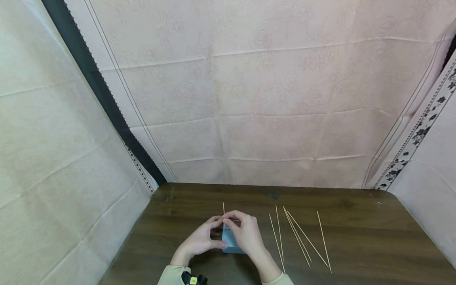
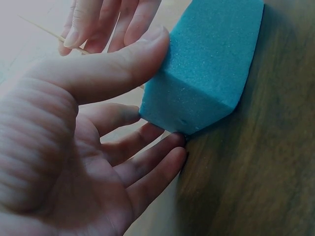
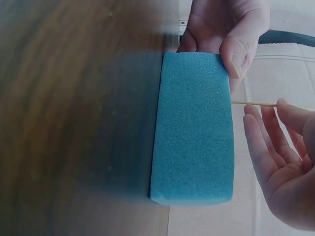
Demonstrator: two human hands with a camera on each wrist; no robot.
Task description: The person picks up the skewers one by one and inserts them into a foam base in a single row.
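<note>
A light blue foam block (image 1: 232, 242) rests on the brown table in front of the person. My left hand (image 1: 203, 239) grips its left end, thumb (image 2: 142, 54) along the top edge and fingertips against the end face. My right hand (image 1: 249, 232) is over the block and pinches a thin wooden skewer (image 3: 261, 103) between thumb and fingers. In the head view the skewer's tip (image 1: 223, 208) points up beyond both hands. The right wrist view shows the skewer standing out from the top face of the foam block (image 3: 194, 130), its lower end at the surface.
Several loose skewers (image 1: 297, 236) lie spread on the table (image 1: 363, 233) to the right of the block. One lies apart, the skewer (image 1: 324, 242) farthest right. Pale cloth (image 1: 270, 99) hangs behind the table and at both sides.
</note>
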